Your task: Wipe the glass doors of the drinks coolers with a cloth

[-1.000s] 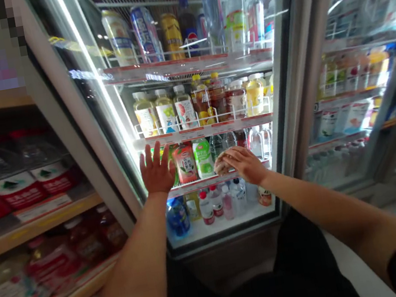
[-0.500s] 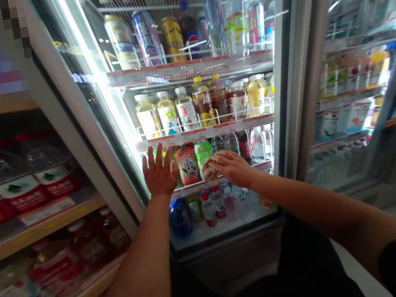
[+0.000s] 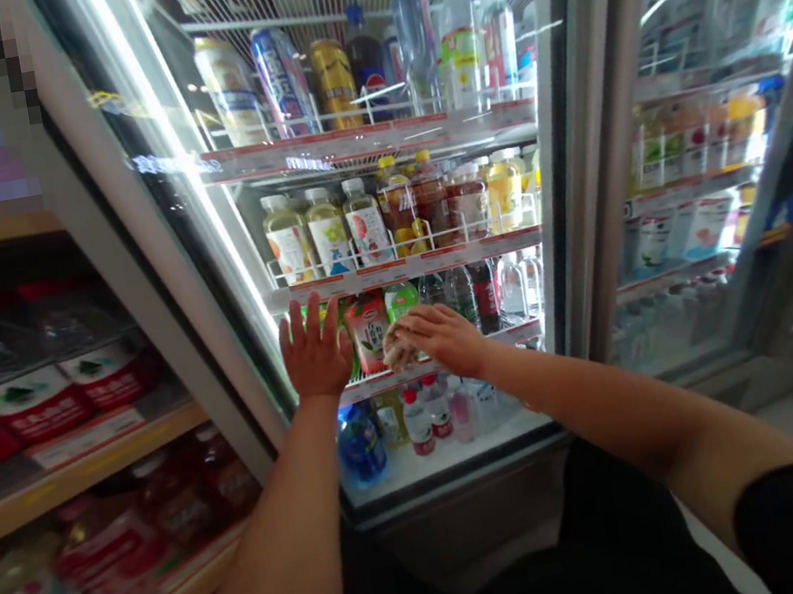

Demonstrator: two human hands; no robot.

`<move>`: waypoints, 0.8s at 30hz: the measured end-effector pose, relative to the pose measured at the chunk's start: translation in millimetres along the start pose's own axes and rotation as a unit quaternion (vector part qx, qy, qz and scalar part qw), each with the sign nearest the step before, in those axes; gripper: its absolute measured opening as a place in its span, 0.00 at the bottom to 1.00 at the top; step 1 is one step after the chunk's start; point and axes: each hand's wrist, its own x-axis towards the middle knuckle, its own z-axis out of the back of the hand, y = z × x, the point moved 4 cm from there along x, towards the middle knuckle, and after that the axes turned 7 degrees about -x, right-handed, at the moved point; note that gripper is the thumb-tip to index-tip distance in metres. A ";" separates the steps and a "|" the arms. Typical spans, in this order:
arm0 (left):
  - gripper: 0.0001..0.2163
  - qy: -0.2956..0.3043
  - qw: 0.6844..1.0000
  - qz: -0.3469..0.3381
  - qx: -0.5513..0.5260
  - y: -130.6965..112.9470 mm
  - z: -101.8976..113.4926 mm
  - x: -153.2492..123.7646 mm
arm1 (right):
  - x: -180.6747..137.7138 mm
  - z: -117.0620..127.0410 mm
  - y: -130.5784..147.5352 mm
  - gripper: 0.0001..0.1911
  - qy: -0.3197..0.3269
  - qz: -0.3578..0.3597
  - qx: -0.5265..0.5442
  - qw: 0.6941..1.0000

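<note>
"Where is the crumpled beige-brown cloth (image 3: 397, 346)?"

"It is bunched under the right hand (image 3: 445, 337), in front of the tall, dark-framed cooler door of clear glass (image 3: 457, 476). The fingers of this hand lie close together, bent over the cloth, and they appear to grip it. The thumb I cannot see well."

"And the left hand (image 3: 315, 353)?"

"Its fingers are straight and spread apart, holding nothing. The palm seems to rest flat on the glass, but from this angle I cannot be sure of the contact."

"What could go wrong from here?"

"In my judgement, the cloth could slip out, because part of it sticks out beyond the fingertips. The bare left palm could also leave prints on the glass."

"Is the red-labelled bottle (image 3: 369, 324) in danger?"

"Only a little, I think. It stands behind the glass; a too strong push could shake it."
</note>
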 end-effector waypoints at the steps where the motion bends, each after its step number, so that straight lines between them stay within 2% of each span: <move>1: 0.25 0.001 1.000 0.002 -0.004 0.2 0.0 -0.1 | 0.2 -0.8 1.1 0.21 0.001 0.003 0.003 1.000; 6: 0.25 -0.001 1.000 -0.004 -0.002 -0.5 1.2 0.0 | -2.8 -2.3 0.8 0.19 0.008 0.029 0.017 0.999; 11: 0.25 -0.002 1.000 -0.007 -0.007 -0.8 1.5 0.8 | -9.2 5.0 -13.5 0.20 -0.006 0.004 0.008 1.000; 16: 0.25 -0.004 1.000 -0.005 -0.005 -0.6 1.5 0.8 | -14.2 11.4 -23.4 0.20 -0.002 0.018 0.004 1.000; 22: 0.26 -0.003 1.000 -0.008 0.000 -2.1 1.7 0.3 | -21.7 20.8 -42.2 0.20 -0.042 -0.053 -0.029 0.997; 24: 0.26 -0.005 1.000 -0.004 0.000 -2.0 1.4 0.2 | -29.7 19.1 -42.2 0.20 -0.045 -0.049 -0.030 0.997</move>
